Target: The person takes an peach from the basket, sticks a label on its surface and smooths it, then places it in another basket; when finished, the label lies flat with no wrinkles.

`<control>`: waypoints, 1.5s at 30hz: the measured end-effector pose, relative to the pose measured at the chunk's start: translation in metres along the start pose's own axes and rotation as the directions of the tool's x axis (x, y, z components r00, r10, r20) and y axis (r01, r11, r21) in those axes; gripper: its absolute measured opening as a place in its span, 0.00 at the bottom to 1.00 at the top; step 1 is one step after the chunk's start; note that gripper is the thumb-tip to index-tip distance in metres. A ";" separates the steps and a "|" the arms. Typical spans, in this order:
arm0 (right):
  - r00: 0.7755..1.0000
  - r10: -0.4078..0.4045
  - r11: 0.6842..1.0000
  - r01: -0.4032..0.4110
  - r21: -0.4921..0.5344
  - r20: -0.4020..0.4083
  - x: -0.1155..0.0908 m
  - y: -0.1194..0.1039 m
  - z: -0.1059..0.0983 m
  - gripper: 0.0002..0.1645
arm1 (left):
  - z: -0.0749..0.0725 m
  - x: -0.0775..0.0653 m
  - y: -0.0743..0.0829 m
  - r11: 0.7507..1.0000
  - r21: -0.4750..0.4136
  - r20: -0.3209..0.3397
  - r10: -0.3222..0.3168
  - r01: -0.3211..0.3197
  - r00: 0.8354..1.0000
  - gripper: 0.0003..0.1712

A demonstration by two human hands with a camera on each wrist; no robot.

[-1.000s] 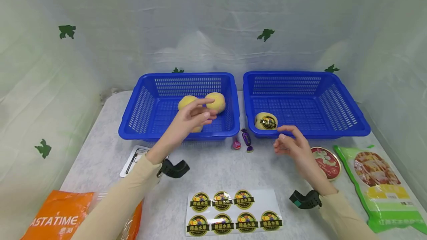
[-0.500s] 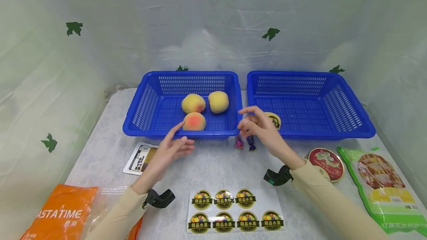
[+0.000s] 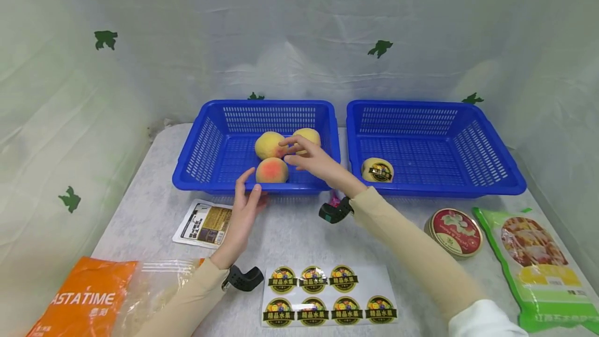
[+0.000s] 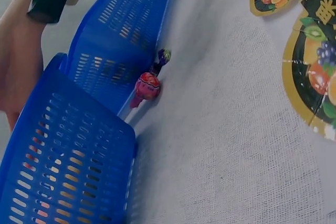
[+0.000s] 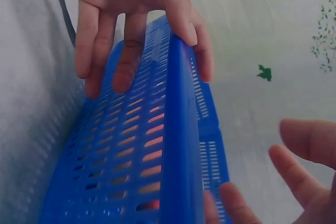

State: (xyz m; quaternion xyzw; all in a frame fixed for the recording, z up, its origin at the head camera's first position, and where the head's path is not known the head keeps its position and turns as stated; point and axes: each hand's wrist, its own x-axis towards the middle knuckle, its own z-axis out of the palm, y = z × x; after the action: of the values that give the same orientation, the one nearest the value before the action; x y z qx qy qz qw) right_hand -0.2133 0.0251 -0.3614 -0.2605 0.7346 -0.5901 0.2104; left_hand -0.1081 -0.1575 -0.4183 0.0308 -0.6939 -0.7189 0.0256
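Observation:
Three yellow peaches with red blush lie in the left blue basket (image 3: 184, 170): a front peach (image 3: 272, 171), a back-left peach (image 3: 268, 144) and a right peach (image 3: 309, 134). My right hand (image 3: 313, 160) hangs over them, fingers loosely bent around air, fingertips overlapping the back-left peach in the head view. My left hand (image 3: 245, 217) is at the basket's front rim. In the right wrist view the left hand (image 5: 136, 3) has its thumb and index finger at the rim, the other fingers hanging straight outside it. A peach (image 3: 377, 170) with a round fruit sticker lies in the right blue basket (image 3: 510, 178).
A sticker sheet (image 3: 329, 298) lies in front, with one sticker spot bare. A foil pouch (image 3: 206, 224) and an orange bag (image 3: 89, 295) are on the left. A round tin (image 3: 455, 232) and a green food bag (image 3: 538, 269) are on the right. A lollipop (image 4: 147, 86) lies between the baskets.
My right hand has moved left from the right basket to above the peaches. My left hand has drawn back from over the peaches to the front rim. The stickered peach stays put.

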 end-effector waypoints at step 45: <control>0.988 0.086 0.996 -0.089 0.012 0.127 0.009 -0.006 -0.016 0.28 | 0.007 -0.010 0.019 0.999 0.048 -0.013 0.009 -0.008 1.000 0.26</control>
State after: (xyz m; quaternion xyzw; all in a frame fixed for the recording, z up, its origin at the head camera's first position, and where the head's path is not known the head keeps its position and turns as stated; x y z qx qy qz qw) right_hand -0.2292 0.0306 -0.3523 -0.2628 0.7253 -0.5692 0.2844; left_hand -0.0988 -0.1506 -0.3985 0.0332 -0.7109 -0.7018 0.0325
